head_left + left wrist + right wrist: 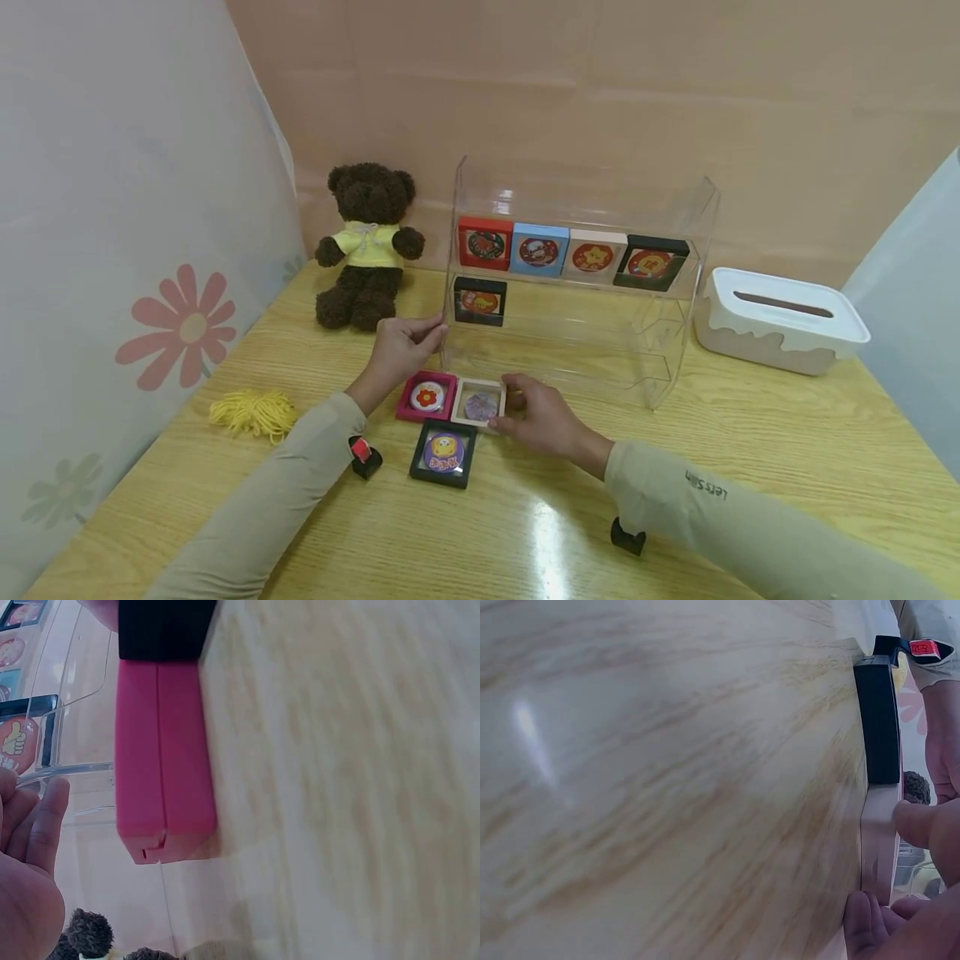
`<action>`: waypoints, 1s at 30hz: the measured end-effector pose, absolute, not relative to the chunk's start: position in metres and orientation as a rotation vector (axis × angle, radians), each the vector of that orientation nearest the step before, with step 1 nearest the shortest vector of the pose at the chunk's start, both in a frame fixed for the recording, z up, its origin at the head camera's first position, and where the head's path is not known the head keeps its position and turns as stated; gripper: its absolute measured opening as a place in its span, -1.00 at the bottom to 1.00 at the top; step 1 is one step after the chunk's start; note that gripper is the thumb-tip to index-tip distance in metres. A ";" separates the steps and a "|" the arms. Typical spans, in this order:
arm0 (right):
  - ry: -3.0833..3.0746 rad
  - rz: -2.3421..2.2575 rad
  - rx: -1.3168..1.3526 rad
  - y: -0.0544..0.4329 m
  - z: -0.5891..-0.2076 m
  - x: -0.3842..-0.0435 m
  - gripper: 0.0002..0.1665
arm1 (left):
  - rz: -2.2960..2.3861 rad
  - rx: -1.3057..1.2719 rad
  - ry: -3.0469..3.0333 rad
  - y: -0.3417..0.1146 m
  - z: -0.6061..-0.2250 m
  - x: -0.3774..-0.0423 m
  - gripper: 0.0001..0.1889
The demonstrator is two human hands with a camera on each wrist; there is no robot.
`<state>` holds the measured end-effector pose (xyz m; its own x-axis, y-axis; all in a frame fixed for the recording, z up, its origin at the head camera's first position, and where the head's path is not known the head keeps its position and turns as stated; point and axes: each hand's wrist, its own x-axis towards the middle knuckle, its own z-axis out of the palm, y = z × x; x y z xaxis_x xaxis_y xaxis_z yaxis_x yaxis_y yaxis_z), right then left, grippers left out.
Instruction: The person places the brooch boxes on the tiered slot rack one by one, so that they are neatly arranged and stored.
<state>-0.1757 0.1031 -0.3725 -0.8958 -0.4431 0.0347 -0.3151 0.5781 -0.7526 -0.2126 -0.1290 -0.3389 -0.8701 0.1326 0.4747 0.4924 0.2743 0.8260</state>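
Note:
My left hand [397, 354] pinches the left side edge of a clear acrylic display rack [447, 329]. The thumb and fingers of my right hand [543, 417] hold the right side of a white display frame [480, 385] with a purplish piece inside, lying on the table. Against its left side lies a pink display frame [161, 750] with a red flower badge. Just in front of these two is a black display frame [438, 479] holding a purple and yellow badge. In the right wrist view, fingertips cover one end of the white frame.
Red, blue, light and black frames [540, 271] stand on the rack's upper shelf, another black frame [480, 319] lower left. A brown teddy bear [367, 237] sits behind left, yellow yarn [253, 414] lies left. At right is a tissue box [772, 337] on the wooden table [750, 433].

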 end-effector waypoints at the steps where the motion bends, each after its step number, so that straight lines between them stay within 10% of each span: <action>1: 2.647 -1.217 -0.634 0.103 -0.373 -0.176 -0.20 | -1.631 -0.566 -2.241 -0.129 -0.339 -0.212 -0.78; 30: 2.813 -1.397 -0.814 0.107 -0.375 -0.173 -0.32 | -1.571 -0.643 -2.207 -0.131 -0.343 -0.214 -0.80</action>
<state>-0.1729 0.1068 -0.3751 -0.8692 -0.3895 0.3047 -0.4781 0.5046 -0.7188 -0.2136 -0.1310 -0.3429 -0.8335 0.1570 0.5298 0.5520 0.2800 0.7855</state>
